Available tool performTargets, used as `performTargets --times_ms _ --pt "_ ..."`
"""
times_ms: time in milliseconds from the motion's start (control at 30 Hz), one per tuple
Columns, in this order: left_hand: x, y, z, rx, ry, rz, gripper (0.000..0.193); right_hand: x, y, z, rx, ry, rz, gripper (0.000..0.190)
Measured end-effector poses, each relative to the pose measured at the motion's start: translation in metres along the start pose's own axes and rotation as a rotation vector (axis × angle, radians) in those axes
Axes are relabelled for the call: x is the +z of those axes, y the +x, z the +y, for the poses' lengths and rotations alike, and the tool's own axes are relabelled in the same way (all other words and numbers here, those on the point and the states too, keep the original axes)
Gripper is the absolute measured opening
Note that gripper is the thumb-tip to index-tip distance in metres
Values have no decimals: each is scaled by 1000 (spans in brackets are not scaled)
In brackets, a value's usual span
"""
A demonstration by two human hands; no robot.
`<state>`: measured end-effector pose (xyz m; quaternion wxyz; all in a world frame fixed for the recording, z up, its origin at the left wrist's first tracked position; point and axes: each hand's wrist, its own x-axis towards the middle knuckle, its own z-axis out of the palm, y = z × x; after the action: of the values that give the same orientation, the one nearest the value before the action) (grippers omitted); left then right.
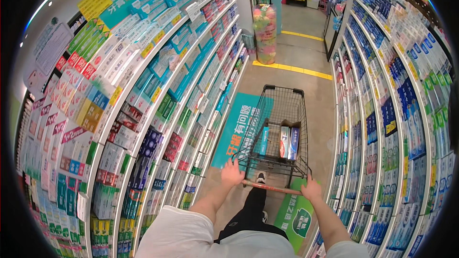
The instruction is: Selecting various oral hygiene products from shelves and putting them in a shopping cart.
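Observation:
A black wire shopping cart [282, 105] stands right in front of me. My left hand [232, 173] is closed around the left end of its handlebar [269, 187], by the frame's corner. At the bar's right end, my right hand [311, 188] grips the corner in the same way. Inside the basket, a slim teal box [264, 141] stands toward the left. On the right, a white and red box [284, 142] stands beside a dark blue box [294, 143]. An open brown carton [289, 124] shows behind these two; its contents are hidden.
Shelves of toothpaste boxes [172, 104] line the left side; shelves of packaged oral-care goods [387, 114] line the right. A tall clear bin of colourful balls [265, 34] stands ahead on the left. Yellow tape [292, 70] crosses the floor. Teal [229, 129] and green [292, 218] floor stickers lie below.

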<state>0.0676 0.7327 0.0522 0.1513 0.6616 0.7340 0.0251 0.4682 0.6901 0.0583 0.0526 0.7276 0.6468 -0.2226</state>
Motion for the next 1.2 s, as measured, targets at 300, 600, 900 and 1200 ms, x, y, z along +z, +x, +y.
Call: performTargets --times_ms 300,600,900,1200 --pt "-15 124 14 28 1 56 71 -39 111 -17 13 8 8 68" --pt "-30 246 29 46 9 14 72 -72 217 -33 32 34 32 61" --pt "-48 372 57 41 135 -47 71 -117 342 -37 41 26 6 67" --pt "-44 441 67 51 142 21 74 -144 413 -41 30 90 -2 64"
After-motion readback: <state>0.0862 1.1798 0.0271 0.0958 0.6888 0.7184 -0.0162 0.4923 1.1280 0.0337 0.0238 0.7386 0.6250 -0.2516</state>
